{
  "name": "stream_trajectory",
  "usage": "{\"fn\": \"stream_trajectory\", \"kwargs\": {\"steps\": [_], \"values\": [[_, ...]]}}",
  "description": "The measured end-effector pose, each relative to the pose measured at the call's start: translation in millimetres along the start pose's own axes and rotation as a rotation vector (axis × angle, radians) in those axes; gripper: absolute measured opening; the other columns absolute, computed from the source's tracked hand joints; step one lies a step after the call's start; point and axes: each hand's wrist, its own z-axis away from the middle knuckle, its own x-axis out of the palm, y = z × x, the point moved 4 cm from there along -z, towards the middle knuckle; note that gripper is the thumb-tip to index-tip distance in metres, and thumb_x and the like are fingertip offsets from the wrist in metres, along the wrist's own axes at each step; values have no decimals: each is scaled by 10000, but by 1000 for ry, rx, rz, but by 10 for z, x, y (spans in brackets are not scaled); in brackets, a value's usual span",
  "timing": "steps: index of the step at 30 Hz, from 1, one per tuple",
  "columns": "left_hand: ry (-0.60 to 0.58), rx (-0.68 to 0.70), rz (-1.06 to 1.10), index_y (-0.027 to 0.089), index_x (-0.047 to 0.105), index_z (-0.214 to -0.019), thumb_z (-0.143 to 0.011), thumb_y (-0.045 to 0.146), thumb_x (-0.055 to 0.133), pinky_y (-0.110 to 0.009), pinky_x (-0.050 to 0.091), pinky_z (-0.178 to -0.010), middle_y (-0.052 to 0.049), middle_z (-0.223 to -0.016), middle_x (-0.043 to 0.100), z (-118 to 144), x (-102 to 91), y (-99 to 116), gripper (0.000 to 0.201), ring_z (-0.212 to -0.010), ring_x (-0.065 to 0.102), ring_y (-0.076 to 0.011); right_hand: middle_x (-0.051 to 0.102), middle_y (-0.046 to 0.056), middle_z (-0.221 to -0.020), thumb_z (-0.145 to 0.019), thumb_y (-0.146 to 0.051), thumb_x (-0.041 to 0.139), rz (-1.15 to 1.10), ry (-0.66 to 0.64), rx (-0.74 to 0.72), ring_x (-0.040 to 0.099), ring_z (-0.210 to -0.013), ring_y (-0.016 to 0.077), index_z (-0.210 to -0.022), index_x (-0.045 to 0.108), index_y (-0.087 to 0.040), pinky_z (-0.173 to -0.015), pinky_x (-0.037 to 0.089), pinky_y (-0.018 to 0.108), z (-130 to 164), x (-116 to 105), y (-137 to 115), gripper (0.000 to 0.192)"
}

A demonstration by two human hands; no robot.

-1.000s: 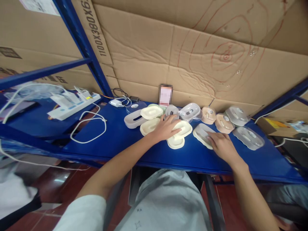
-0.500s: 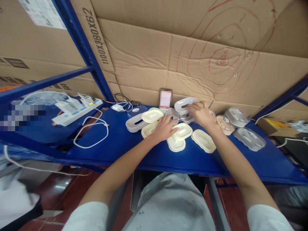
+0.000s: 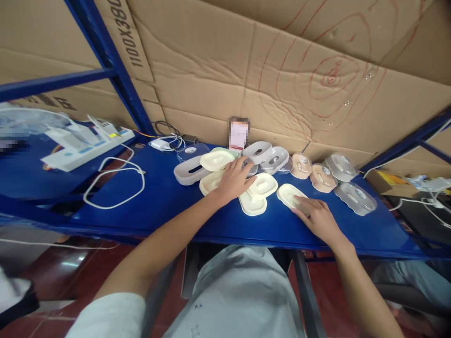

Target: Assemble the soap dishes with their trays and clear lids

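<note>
My left hand [image 3: 234,180] lies over the cluster of cream pieces, fingers apart and thumb spread. Its thumb is by a cream oval lid [image 3: 264,186], which overlaps another cream lid [image 3: 252,205]. Under or beside its fingers are a further cream lid [image 3: 216,160] and a partly hidden clear piece. My right hand [image 3: 317,218] is closed on the right end of a separate cream oval lid [image 3: 289,193], which lies on the table. Behind them, a pale grey oval frame with a slot [image 3: 257,152] leans by a similar grey piece [image 3: 275,160].
Peach cases [image 3: 323,178] and translucent grey cases [image 3: 355,198] stand at the right. A long grey slotted tray [image 3: 190,172] is at the left, near a white cable [image 3: 116,188] and a power strip [image 3: 88,150]. A phone [image 3: 238,134] leans against the cardboard [image 3: 197,70].
My right hand has let go of the pale grey slotted frame at the back and come nearer, onto the separate cream lid. My left hand stays over the cream pieces. The view has shifted slightly.
</note>
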Motion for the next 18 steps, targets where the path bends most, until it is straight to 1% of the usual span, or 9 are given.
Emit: {"fn": "stream_trajectory", "kwargs": {"steps": [2,5,7,10,12,14,16,18], "values": [[18,-18,11,197,565,-1477,-1068,412,570,-615,438,-1184,-217,-1577,500,-8,-12,-23,462,-1451,514,-416,755,103,-1380,-1129,-517,445,16,14,18,713,-1268,316,-1407,700,-266,-1034,526,493,144,63,24,453],[23,-20,36,165,547,-1486,-1058,411,593,-629,449,-1179,-251,-1575,485,-15,-1,-75,496,-1463,505,-435,741,103,-1406,-1137,-445,435,70,54,39,709,-1262,314,-1360,730,-270,-1040,508,487,226,109,-3,409],[12,10,64,161,546,-1484,-1049,406,616,-612,446,-1199,-243,-1548,510,-14,17,-91,503,-1459,518,-421,733,117,-1413,-1122,-455,476,93,81,48,711,-1238,320,-1371,724,-262,-1027,500,484,222,112,-41,401],[3,65,112,208,535,-1488,-1058,397,608,-570,448,-1225,-195,-1519,541,-10,23,-78,476,-1456,532,-375,742,121,-1385,-1103,-471,527,81,141,40,717,-1187,314,-1338,735,-257,-994,489,465,123,55,-78,380],[6,91,142,236,523,-1495,-1064,385,601,-547,466,-1219,-172,-1512,546,-10,7,-59,462,-1439,551,-353,737,119,-1387,-1105,-458,526,55,211,46,709,-1189,309,-1313,741,-254,-1001,474,457,-43,-27,-76,363],[5,114,169,251,521,-1491,-1064,369,602,-528,487,-1206,-155,-1492,561,-15,-16,-40,450,-1411,579,-337,713,121,-1423,-1106,-457,518,27,279,52,680,-1245,317,-1317,734,-251,-1048,446,473,-320,-112,-67,366],[4,133,188,253,527,-1478,-1064,351,603,-520,495,-1201,-148,-1468,576,-22,-37,-27,431,-1396,592,-329,682,121,-1473,-1107,-455,500,5,303,42,638,-1307,329,-1324,726,-251,-1111,403,511,-698,-165,-66,374],[4,146,195,248,532,-1468,-1064,334,600,-519,499,-1197,-150,-1456,580,-29,-53,-22,419,-1395,594,-326,646,120,-1528,-1111,-435,466,-12,271,14,601,-1351,333,-1330,719,-253,-1147,367,539,-1120,-177,-66,381]]}}
